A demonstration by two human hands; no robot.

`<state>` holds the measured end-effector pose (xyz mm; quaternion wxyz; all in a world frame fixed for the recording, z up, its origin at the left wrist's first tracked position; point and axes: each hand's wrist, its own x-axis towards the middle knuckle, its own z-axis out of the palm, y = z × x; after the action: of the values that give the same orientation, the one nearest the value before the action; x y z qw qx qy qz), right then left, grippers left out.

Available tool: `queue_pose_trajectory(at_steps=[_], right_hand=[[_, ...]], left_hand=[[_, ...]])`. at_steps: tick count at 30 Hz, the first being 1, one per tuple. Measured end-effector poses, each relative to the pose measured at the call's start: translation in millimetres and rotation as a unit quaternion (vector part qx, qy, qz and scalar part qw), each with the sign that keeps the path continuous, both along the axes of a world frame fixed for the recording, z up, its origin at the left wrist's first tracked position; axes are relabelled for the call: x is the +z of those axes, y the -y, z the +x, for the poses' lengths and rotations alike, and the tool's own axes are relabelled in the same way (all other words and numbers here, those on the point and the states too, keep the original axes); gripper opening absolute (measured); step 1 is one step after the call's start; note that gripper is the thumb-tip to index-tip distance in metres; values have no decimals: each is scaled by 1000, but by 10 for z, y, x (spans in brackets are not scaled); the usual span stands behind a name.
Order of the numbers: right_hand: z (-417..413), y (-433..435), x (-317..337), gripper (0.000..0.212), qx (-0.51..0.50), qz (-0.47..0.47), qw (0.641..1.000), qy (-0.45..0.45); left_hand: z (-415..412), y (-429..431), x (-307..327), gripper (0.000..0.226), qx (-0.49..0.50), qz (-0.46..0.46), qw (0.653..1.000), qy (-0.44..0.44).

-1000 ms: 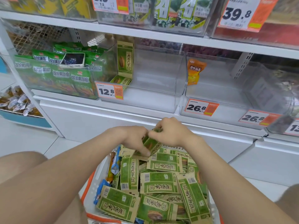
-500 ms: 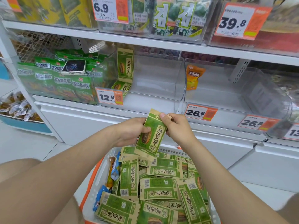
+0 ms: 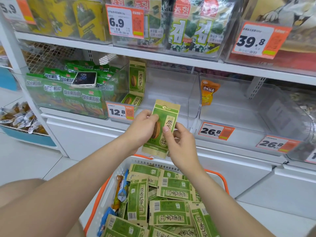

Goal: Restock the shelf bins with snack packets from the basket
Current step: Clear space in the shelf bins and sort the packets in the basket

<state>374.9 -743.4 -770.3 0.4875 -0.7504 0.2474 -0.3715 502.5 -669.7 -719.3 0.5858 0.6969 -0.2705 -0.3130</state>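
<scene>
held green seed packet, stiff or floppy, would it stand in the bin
Probably fairly stiff: the packet is flat and upright though the left hand and right hand pinch only its middle. Likely light: fingertips hold it. May tip unpropped: the shelf packet in the bin stands against its wall.

The held packet [image 3: 162,129] looks like matt kraft paper printed green, the bin [image 3: 171,93] clear glossy plastic, the basket [image 3: 109,190] white perforated plastic

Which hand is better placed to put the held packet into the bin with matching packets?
Probably left: the left hand grips the green packet on the side nearer the matching packets in the clear bin; the right hand pinches lower.
</scene>
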Motion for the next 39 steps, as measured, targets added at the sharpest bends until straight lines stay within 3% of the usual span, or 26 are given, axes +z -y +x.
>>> queue_pose_trajectory(at_steps=[6,9,13,18,21,24,30,39], right_hand=[[326,65,376,29,-40,13,999,-17],[560,112,638,22,-48,28,998,-17],[1043,278,886,24,-82,65,994,-9],[1686,566,864,49,-105,-27,991,-84],[1995,709,785,45,-73,14,982,-172],[2168,708,712,30,2,148,963,-226],[2383,716,584,44,38,59,915,-397],[2505,756,475,23,54,147,930,-332]], left_hand=[[444,-70,214,35,92,24,964,248],[752,-133,309,27,143,54,919,364],[1136,-237,274,28,131,147,861,469],[1273,-267,274,23,69,218,819,527],[1326,-263,308,22,72,225,814,531],[1367,-260,296,19,83,224,807,540],[1404,-227,285,13,84,229,786,568],[1410,-150,288,14,77,246,772,580]])
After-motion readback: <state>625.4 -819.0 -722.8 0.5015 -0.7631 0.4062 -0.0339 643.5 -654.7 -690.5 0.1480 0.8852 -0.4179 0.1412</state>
